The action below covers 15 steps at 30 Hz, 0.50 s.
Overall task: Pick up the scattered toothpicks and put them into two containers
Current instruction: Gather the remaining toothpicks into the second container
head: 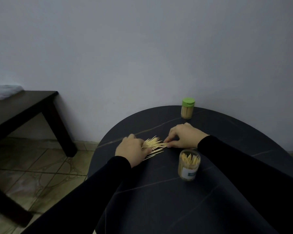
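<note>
A loose pile of pale wooden toothpicks (154, 144) lies on the dark round table (159, 191). My left hand (132, 149) grips the pile's left end, fingers curled round a bundle. On the pile's right end my right hand (183, 136) rests, fingertips and thumb pinching the tips. An open clear container (189, 164), nearly full of toothpicks, stands just right of the pile, below my right wrist. A second clear container with a green lid (187, 108), also full, stands at the table's far edge by the wall.
A dark wooden bench (24, 107) with a pale cloth (3, 91) on it stands to the left, apart from the table. Tiled floor (46, 169) lies between them. A plain wall rises right behind the table.
</note>
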Each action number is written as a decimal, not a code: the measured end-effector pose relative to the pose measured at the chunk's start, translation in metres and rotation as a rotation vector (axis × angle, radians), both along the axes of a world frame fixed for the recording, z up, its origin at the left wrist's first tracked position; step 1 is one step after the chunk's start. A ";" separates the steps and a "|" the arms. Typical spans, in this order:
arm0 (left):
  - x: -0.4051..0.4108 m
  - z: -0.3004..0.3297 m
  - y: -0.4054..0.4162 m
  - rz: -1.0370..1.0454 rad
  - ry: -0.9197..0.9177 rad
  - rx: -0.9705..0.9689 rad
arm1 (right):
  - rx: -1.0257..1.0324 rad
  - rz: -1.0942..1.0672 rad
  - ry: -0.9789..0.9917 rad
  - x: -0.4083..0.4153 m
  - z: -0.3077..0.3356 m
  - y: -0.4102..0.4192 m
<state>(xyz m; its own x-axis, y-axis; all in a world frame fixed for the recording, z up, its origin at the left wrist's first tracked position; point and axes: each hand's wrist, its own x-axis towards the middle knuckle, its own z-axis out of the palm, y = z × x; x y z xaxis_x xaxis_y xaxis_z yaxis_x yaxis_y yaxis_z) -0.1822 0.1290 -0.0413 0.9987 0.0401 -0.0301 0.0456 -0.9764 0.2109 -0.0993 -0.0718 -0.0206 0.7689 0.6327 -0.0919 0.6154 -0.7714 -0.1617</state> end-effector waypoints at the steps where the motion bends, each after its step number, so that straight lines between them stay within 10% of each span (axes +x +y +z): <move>1: 0.001 0.000 0.000 -0.017 -0.014 -0.003 | 0.007 -0.003 -0.010 -0.001 0.000 -0.001; 15: 0.007 0.012 -0.030 -0.198 -0.150 0.134 | -0.059 -0.098 -0.175 -0.014 -0.002 -0.012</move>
